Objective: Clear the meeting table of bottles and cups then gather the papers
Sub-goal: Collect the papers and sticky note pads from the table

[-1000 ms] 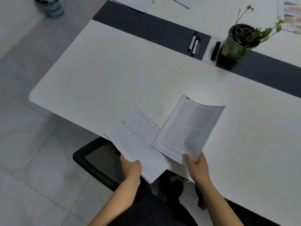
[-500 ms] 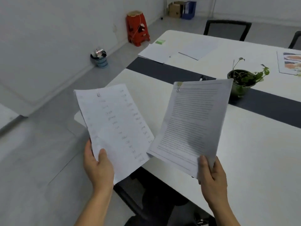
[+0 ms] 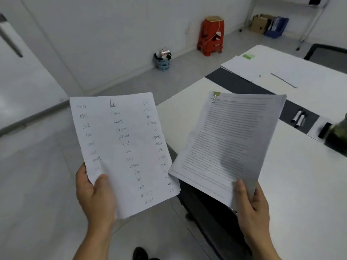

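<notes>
While the person stands by the white desk (image 3: 300,184), the left hand (image 3: 95,196) pinches a white handwritten sheet (image 3: 122,147) by its lower edge and the right hand (image 3: 251,207) pinches a clipped bundle of printed pages (image 3: 231,139), fingers (image 3: 241,186) clenched on each. Both are held up lengthwise, side by side, inner lower corners meeting. More loose white papers (image 3: 249,68) lie ahead on the desk, nearer the right hand.

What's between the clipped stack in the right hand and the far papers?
Nothing visible: only bare table and its dark strip separate the stack from the papers. The markers lie off to the right.
</notes>
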### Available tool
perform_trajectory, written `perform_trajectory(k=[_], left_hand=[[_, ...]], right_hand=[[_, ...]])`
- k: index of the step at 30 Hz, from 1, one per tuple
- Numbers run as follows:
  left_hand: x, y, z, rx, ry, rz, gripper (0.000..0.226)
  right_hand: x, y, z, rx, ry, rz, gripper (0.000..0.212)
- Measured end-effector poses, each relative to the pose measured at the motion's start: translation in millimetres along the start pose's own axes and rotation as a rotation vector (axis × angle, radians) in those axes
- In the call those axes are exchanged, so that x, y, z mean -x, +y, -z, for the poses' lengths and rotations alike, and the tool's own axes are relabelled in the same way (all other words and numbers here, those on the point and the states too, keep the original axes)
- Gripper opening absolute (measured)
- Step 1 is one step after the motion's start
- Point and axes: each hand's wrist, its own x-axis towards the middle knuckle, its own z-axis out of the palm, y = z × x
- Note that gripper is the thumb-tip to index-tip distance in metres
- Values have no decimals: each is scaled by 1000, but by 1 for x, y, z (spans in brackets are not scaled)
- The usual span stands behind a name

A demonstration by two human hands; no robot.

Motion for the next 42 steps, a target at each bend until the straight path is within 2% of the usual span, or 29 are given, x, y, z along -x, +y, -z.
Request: perform_trajectory(k=[4,9,15,22,24,27,28,33,35,37,42], left_hand=[[-96,-9,53,16,43,50,48],[-200,-5,86,20,75,58,46],[-311,3,46,27,5,38,46],[-453,18,-79,6,-135,-60,48],[-494,33,-119,-5,-170,-95,49],[-549,63,-176,-4,-226,-158,50],[-565,71,-194,-1,-238,-153,51],[-625,97,-296,27,-334,-118,54],[-646,98,-346,33,-384,-112,50],[-667,95,-399,47,-433,-102,47],[-728,91,-549,43,-611,-79,41]], right_hand=[[13,-5,-107,46,-43,18,15],[7,-26,-218,83,-138,36,17],[-36,-39,-305,86,-60,58,20],[-151,-32,-411,73,106,32,12],[-192,-39,-443,53,135,34,20],[-251,-62,-488,19,159,24,9],[-269,-71,-500,12,171,21,12],[-353,-102,-532,59,253,11,14],[-389,-103,-541,82,319,9,28],[-429,-102,-550,97,387,-7,34],[-538,-108,-576,99,564,-58,17]])
